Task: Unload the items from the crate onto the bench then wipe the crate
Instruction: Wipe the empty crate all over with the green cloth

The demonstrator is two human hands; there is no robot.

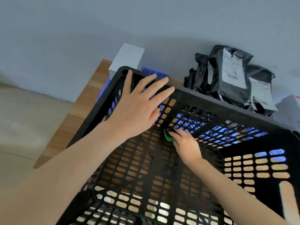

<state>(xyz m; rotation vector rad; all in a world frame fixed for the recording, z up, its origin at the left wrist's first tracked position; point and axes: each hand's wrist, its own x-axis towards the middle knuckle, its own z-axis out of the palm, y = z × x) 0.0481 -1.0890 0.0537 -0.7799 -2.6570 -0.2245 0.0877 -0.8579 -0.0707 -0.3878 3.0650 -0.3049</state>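
A black perforated plastic crate (227, 104) fills the lower half of the view and stands on the wooden bench (90, 98). Nothing lies inside it apart from my hand and the cloth. My left hand (138, 108) is spread flat with straight fingers over the crate's far left corner and rim. My right hand (185, 145) reaches down inside the crate and presses a small green cloth (168, 137) against the floor near the far wall, fingers curled over it. Most of the cloth is hidden under my fingers.
Several black mailer bags with white labels (232, 78) are heaped on the bench behind the crate at the right. A white box (126, 59) and a blue perforated basket (154, 73) stand behind the far left corner. The bench's left edge drops to the floor.
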